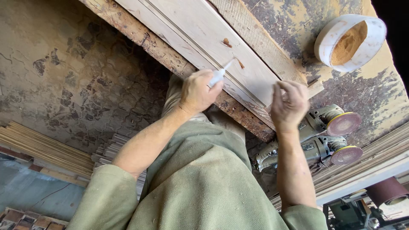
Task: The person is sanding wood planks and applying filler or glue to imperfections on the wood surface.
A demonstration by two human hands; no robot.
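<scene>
White tube (218, 76) sits half-hidden in the left hand's (197, 91) grip; right hand (289, 104) curled, contents unclear.

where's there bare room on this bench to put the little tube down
Free: the worn bench top between the pale wood panel and the white bowl of brown powder, and below the bowl, above the sanders. Crowded: around both sanders and the right hand. The left hand holds the tube.

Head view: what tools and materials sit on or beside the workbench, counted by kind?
White applicator tube, in the left hand: 1
Disc sanders: 2
White bowl of brown powder: 1
Pale moulded wood panel: 1
Total: 5
The right hand pinches at the panel edge, holding nothing I can make out.
</scene>
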